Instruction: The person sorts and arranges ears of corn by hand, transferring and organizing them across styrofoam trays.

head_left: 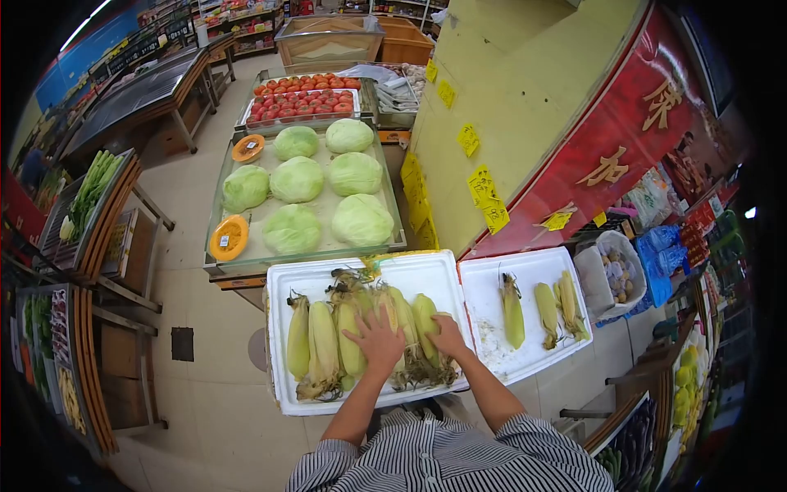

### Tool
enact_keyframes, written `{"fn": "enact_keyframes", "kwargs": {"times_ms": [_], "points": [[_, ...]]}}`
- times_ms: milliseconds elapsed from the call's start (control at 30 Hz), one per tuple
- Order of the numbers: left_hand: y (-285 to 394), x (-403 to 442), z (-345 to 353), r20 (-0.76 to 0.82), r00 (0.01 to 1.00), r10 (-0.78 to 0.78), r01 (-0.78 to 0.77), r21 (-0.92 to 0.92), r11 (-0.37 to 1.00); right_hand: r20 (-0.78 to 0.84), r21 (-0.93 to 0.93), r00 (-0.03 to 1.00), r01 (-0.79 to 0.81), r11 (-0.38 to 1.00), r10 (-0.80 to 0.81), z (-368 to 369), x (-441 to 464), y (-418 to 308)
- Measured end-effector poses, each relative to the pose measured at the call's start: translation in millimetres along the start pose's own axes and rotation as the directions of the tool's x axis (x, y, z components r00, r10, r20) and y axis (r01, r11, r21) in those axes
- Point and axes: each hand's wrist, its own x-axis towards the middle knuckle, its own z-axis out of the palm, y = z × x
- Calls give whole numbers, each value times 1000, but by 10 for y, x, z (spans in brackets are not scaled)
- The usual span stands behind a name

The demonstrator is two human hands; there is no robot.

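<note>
Several ears of corn (323,336) in pale green husks lie side by side in a white foam box (283,394). My left hand (379,340) rests on the ears in the middle, its fingers spread and no ear wrapped in them. Close to the box's right side, my right hand (448,337) touches the rightmost ear (425,321), thumb and fingers apart. Brown silk and dry husk ends stick out at both ends of the ears. Both hands partly cover the corn beneath them.
A second foam box (484,283) with a few corn ears (513,320) adjoins on the right. Beyond stand cabbages (297,179), cut pumpkin pieces (229,238) and tomatoes (305,103). A yellowish pillar (525,90) rises ahead right. Vegetable racks (90,221) line the left.
</note>
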Motion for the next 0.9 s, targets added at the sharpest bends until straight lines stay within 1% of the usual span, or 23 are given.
{"fn": "enact_keyframes", "kwargs": {"times_ms": [33,67,133,167,200,233,267,300,333,400,433,533,600,633,667,767,800,900], "points": [[5,2,-19,21,1000,-9,9,9,1000,42,162,996,-85,983,79,-87,1,45],[-2,4,-41,32,999,0,0,-4,1000,96,317,984,-171,933,148,-177,-6,95],[-38,-7,-68,55,998,16,-14,-30,999,-24,312,989,-129,941,144,-403,-53,332],[-44,-24,-57,21,999,34,-33,-38,999,-96,322,983,-117,940,155,-477,-58,560],[-47,-41,-39,-17,999,49,-50,-45,998,-202,300,966,-96,949,161,-573,-77,786],[-50,-59,-27,-56,996,64,-67,-49,997,-280,232,940,-130,964,194,-728,-119,955],[-41,-88,-39,-54,997,63,-65,-43,997,-357,162,915,-137,977,188,-875,-151,1161],[-17,-128,-62,-53,997,63,-65,-37,997,-416,221,871,-183,958,262,-976,-197,1337],[14,-157,-68,-52,996,65,-67,-31,997,-395,52,882,-258,965,257,-1022,-189,1816],[42,-196,8,-73,997,31,-32,-15,999,-466,-131,823,-427,895,325,-1221,-341,1891],[62,-224,41,-81,997,18,-19,-6,1000,-506,-213,787,-511,833,354,-1295,-418,1993],[166,-299,90,-122,992,-27,31,33,999,-405,-327,816,-550,769,411,-1308,-568,2259],[229,-391,136,-150,987,-64,69,33,997,-214,-97,877,-457,884,430,-1213,-537,2574],[300,-427,120,-163,983,-79,86,38,996,-121,38,903,-412,910,413,-1215,-537,2591],[391,-499,99,-152,982,-108,117,46,992,19,-64,883,-466,882,468,-1203,-512,2607],[648,-703,121,-241,963,-121,129,15,992,-38,-86,911,-412,907,410,-1109,-563,2381],[738,-747,162,-281,954,-100,114,31,993,-25,-28,911,-412,911,412,-1124,-553,2337],[1154,-841,281,-337,939,67,-82,-32,996,-8,62,921,-389,919,391,-1210,-483,2274]]}}
